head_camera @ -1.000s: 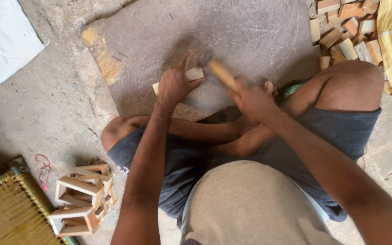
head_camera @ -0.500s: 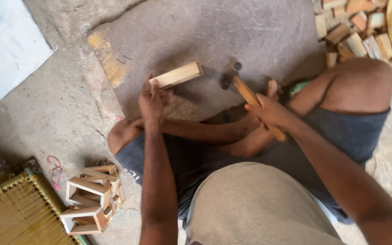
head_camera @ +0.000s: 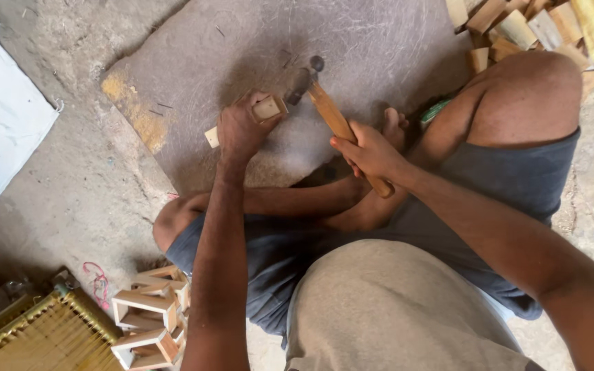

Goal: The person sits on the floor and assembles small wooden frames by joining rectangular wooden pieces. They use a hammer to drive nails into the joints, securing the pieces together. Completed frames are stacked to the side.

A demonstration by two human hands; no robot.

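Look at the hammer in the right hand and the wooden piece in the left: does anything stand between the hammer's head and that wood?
Nothing visible does. The hammer, gripped by the right hand, has its dark head right beside the end of the wooden piece that the left hand holds on the stone slab. The left fingers wrap the wood behind that end.

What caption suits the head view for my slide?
Left hand steadies a wooden piece on a stone slab; right hand holds a hammer.

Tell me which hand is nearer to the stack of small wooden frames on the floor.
Left. The left hand grips a wooden block on the stone slab, on the same side as the wooden frames. The right hand, holding the hammer, is farther across.
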